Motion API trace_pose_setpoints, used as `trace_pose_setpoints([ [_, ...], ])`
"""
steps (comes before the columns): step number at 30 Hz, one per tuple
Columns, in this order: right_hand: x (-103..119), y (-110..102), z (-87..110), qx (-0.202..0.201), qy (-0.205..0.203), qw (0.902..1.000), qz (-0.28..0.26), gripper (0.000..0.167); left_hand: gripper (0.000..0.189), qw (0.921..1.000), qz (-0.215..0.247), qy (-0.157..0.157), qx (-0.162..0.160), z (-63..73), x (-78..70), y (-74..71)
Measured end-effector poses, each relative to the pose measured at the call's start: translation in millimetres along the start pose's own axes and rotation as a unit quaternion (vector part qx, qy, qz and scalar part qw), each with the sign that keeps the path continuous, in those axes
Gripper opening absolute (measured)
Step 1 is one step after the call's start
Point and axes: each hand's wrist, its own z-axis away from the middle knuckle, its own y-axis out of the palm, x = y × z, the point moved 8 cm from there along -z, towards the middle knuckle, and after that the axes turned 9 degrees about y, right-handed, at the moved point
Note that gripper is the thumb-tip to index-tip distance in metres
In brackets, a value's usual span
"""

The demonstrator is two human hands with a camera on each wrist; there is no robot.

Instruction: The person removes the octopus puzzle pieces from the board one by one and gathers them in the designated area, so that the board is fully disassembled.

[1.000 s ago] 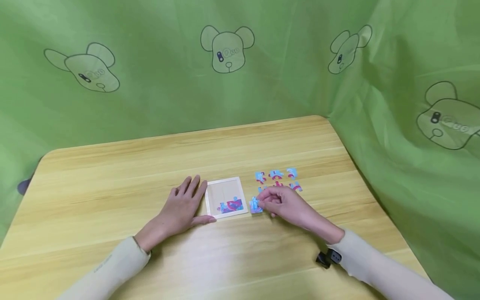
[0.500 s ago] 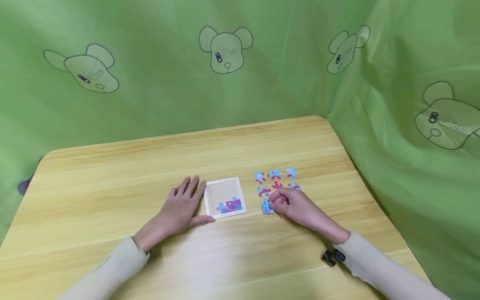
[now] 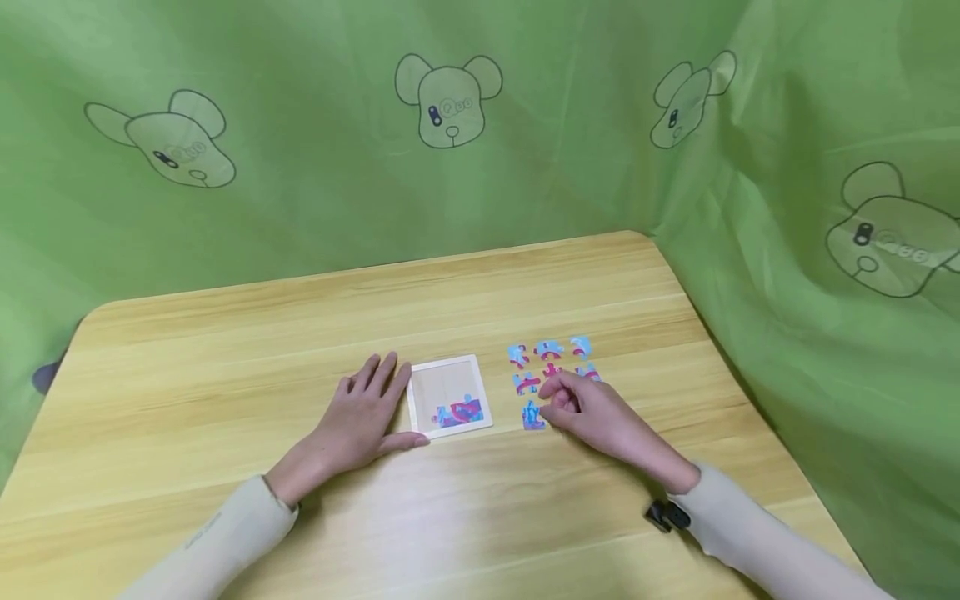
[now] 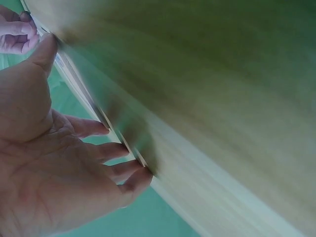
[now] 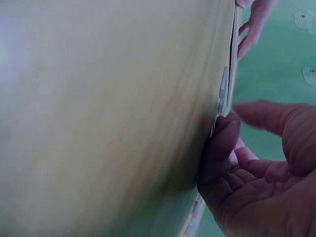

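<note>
My left hand [image 3: 356, 421] lies spread along the left side of a square puzzle frame [image 3: 484, 393], fingertips and thumb at its edge. Two joined pink and blue jigsaw pieces [image 3: 465, 411] sit in the frame's lower right. To the right of the frame, a blue jigsaw piece [image 3: 532, 417] lies on the table. Beside that piece is my right hand [image 3: 592, 412], thumb and index finger parted with nothing between them, the other fingers bent. In the right wrist view the blue piece [image 5: 224, 89] shows edge-on just beyond the fingertips.
Behind the right hand lie several loose jigsaw pieces [image 3: 548, 350] in rows, some partly covered by the fingers. All rest on a wood-grain table [image 3: 300, 333]. A green curtain [image 3: 322, 167] with bear drawings surrounds its back and right sides.
My right hand has carried the blue piece rightward, away from the frame, set it down below the other pieces and let it go. The left hand stays at the frame.
</note>
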Motion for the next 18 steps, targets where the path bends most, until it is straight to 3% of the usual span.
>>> trace_pose_setpoints([
  [6,4.7,4.2,6.7,-0.006,-0.034,0.9972,0.066,0.035,0.105,1.0,0.0,0.0,0.001,0.0,0.0,-0.5],
  [18,6.7,4.0,6.8,-0.01,-0.052,0.9951,0.084,0.024,0.105,0.9999,-0.001,0.007,-0.011,1.1,2.3,1.2],
])
